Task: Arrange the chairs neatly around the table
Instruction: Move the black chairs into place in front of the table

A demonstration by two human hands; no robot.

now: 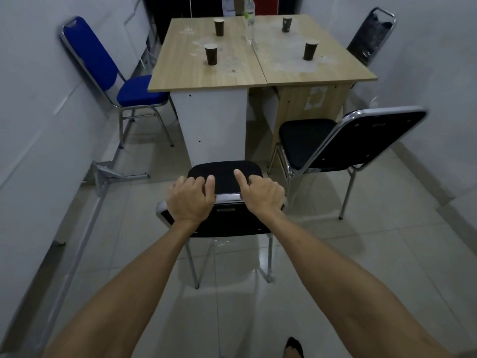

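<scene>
- At ten o'clock from you, the blue padded chair with a chromed tube frame (124,81) stood by the left wall, its seat corner tucked just under the pale wood-grain table (232,71).
- At twelve o'clock, near you, the black padded chair with a chromed tube frame (224,202) faced the table's near end, its seat just short of the white panel below the top.
- Your left hand (191,200) gripped that chair's top rail, fingers curled over its front.
- Your right hand (260,195) clasped the same rail beside it, index finger stretched forward along the backrest.
- I judge the chair light and stiff; the smooth tube could slip, so the rail's two ends give steadier steering than the middle. On tile its feet may skid or scrape.
- At two o'clock, a second black chair (335,143) sat skewed, back turned away from the table, not yet squared.
- Farther at one o'clock, a dark chair (371,37) stood by the table's right side.
- Four dark paper cups (211,55) and a clear plastic bottle (249,19) stood on top.
</scene>
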